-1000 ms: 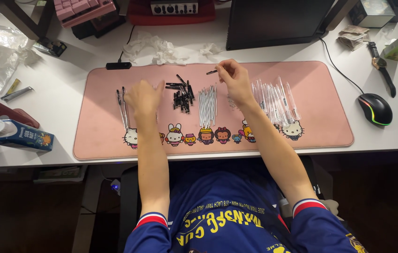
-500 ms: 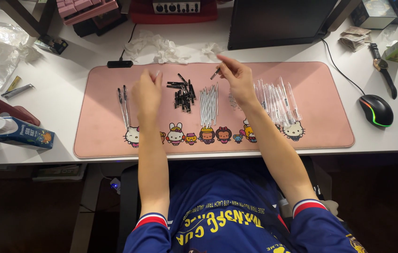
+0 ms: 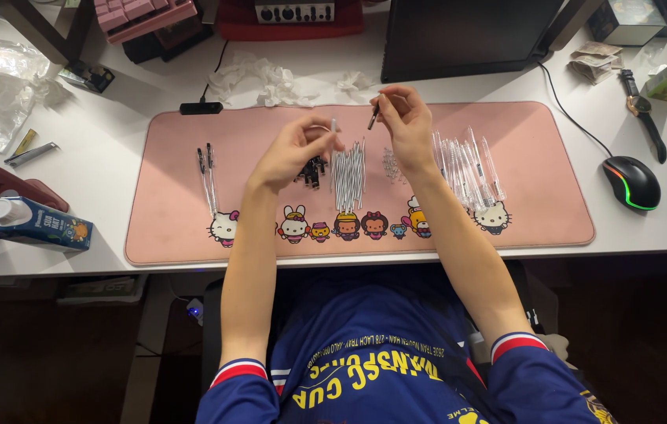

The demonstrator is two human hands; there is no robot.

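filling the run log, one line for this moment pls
left hand: holds clear pen tube | right hand: holds dark pen tip | pink mat: pen parts

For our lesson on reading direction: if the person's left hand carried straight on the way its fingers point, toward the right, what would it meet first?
Probably the right hand and the small dark part it pinches: the left hand holds a thin clear tube aimed that way. Their heights are unclear.

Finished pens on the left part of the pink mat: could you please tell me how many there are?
2. Both finished pens lie side by side on the left part of the pink mat, left of the left hand. None seems hidden; the other piles are loose parts.
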